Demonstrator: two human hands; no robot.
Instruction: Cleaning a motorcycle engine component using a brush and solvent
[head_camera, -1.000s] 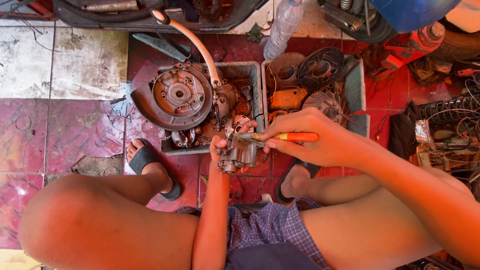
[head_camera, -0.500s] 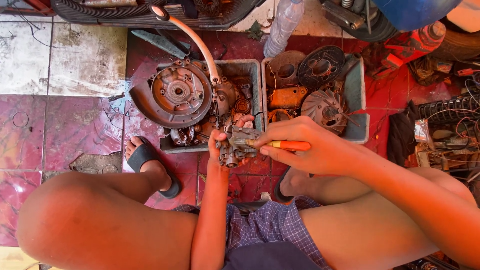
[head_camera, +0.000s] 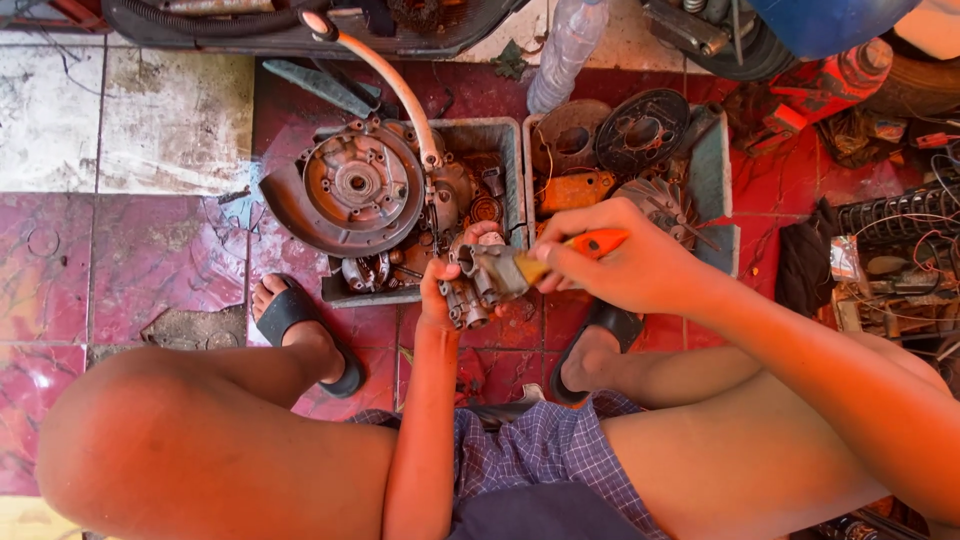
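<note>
My left hand (head_camera: 447, 285) grips a small grimy metal carburettor (head_camera: 482, 281) and holds it up between my knees. In my right hand (head_camera: 620, 257) is a screwdriver with an orange handle (head_camera: 597, 243), whose shaft points left into the carburettor. Both hands meet just in front of a grey tray (head_camera: 507, 150) that holds a round engine cover (head_camera: 352, 186) and several greasy parts.
A second tray (head_camera: 712, 170) to the right holds discs and a fan-like part. A white hose (head_camera: 395, 85) arcs over the first tray. A clear bottle (head_camera: 565, 50) stands behind. Springs and wires (head_camera: 895, 215) lie at right. My sandalled feet (head_camera: 300, 325) rest on red tiles.
Both hands have stayed together on the carburettor, shifting slightly. The screwdriver handle has tilted a little upward at its right end.
</note>
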